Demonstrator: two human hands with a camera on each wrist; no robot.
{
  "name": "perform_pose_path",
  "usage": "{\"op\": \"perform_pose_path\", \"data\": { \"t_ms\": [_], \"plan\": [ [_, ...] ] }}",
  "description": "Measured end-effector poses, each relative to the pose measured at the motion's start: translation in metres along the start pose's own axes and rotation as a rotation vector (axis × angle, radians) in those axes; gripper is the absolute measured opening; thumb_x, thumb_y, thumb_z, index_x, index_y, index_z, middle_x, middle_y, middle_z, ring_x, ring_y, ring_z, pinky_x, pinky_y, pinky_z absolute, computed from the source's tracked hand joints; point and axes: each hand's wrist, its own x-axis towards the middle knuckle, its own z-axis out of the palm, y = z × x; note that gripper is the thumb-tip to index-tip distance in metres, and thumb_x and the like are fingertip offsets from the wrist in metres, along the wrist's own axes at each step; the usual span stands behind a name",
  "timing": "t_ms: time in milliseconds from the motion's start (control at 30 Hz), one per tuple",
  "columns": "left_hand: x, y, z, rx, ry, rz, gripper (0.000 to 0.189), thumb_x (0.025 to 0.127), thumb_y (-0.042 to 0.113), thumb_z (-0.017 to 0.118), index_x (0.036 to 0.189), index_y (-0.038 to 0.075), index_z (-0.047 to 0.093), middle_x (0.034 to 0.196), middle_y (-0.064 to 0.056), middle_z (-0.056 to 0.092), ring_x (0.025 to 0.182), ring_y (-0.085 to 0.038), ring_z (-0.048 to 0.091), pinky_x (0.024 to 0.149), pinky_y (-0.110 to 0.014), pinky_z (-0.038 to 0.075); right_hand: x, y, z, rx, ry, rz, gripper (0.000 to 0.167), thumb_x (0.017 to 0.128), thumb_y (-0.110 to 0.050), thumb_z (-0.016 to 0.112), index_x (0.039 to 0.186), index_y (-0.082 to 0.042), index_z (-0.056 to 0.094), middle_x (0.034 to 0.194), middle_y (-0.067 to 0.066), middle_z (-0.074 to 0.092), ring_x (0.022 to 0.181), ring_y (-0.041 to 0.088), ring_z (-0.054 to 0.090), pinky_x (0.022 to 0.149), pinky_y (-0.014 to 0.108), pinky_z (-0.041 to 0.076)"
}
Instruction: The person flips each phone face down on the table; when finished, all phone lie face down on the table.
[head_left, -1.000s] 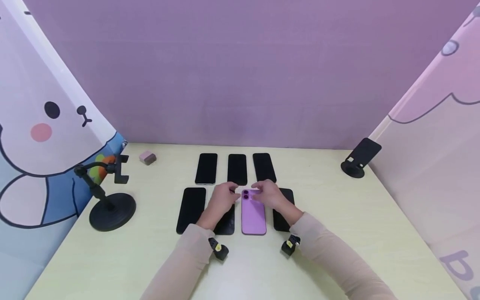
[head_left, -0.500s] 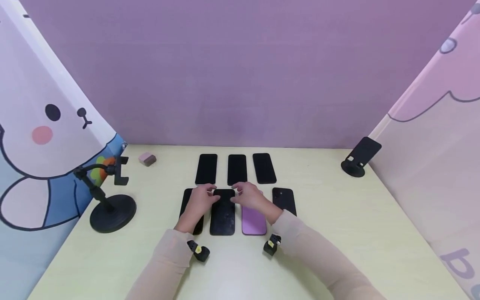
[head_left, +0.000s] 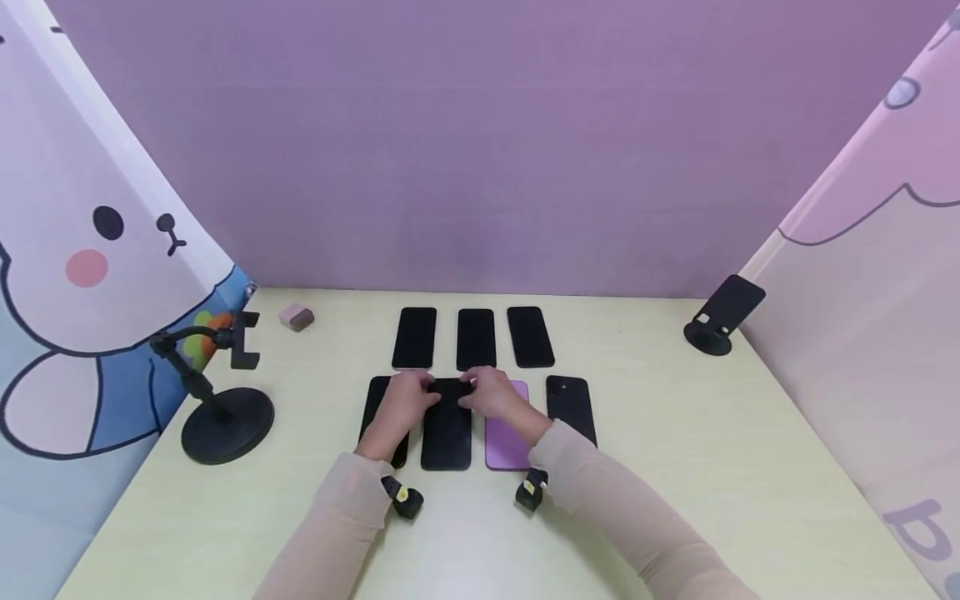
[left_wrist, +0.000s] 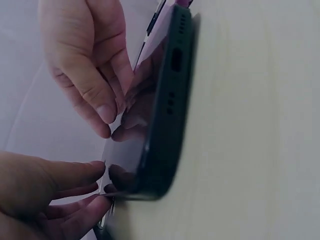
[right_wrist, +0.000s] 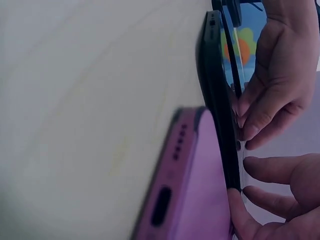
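Left hand [head_left: 405,396] and right hand [head_left: 493,392] flank the far end of a glossy black phone [head_left: 446,437]

The glossy black phone lies flat on the pale surface [head_left: 637,400], second from the left in the nearer of two rows. Its charging port [left_wrist: 176,60] and speaker holes are on the end closest to the person. Both hands are released, with fingers relaxed and fairly straight, the left one at the far left corner and the right one at the far right corner. Fingertips are at the phone's edges; whether each one presses there is hard to tell.

The left forearm passes above another dark phone [head_left: 375,390], partly covering it. On the other side, just beside the glossy black phone, is a purple phone [head_left: 507,450], partly under the right hand and wrist. Beyond that lies a black phone with a camera bump [head_left: 570,404].

Three black-screened phones [head_left: 414,337] form the farther row. A jointed black stand [head_left: 227,425] is at the left, near a small pink-and-brown block [head_left: 297,317]; a smaller black stand [head_left: 707,337] with a tilted plate is at the far right.
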Motion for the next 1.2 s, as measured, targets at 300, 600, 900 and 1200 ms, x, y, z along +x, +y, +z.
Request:
{"op": "perform_pose_path", "data": {
  "t_ms": [300,600,900,1200],
  "plan": [
    [-0.001,0.0,0.002,0.069,-0.018,0.03,0.026,0.082,0.006,0.077,0.104,-0.006,0.072,0.078,-0.009,0.066,0.07,-0.021,0.059,0.069,-0.037,0.051,-0.002,-0.002,0.004,-0.016,0.024,0.009,0.042,0.081,-0.01,0.079,0.12,-0.003,0.067,0.108,0.018,0.066,0.099,0.027,0.061,0.083,0.036,0.049],
    [-0.003,0.001,0.001,0.052,-0.09,-0.032,0.034,0.086,0.009,0.075,0.117,-0.005,0.068,0.091,-0.013,0.064,0.07,-0.018,0.056,0.064,-0.033,0.048,0.0,0.001,0.005,0.08,0.028,0.033,0.044,0.08,-0.008,0.079,0.122,-0.003,0.067,0.108,0.017,0.066,0.083,0.02,0.063,0.069,0.028,0.051],
    [-0.007,0.003,0.005,0.006,-0.06,-0.012,0.033,0.09,0.013,0.072,0.117,-0.004,0.068,0.092,-0.011,0.067,0.077,-0.019,0.059,0.069,-0.035,0.05,-0.005,0.008,-0.005,0.283,0.077,0.046,0.037,0.081,-0.005,0.077,0.118,-0.003,0.069,0.107,0.014,0.067,0.098,0.023,0.065,0.076,0.03,0.053],
    [-0.007,0.006,0.008,-0.077,-0.035,-0.032,0.032,0.093,0.016,0.068,0.119,-0.002,0.068,0.111,-0.016,0.069,0.103,-0.027,0.064,0.087,-0.041,0.051,-0.005,0.01,-0.013,0.527,0.105,0.022,0.036,0.084,0.002,0.072,0.119,0.006,0.066,0.111,0.019,0.067,0.086,0.02,0.067,0.072,0.034,0.055]
  ]
}}
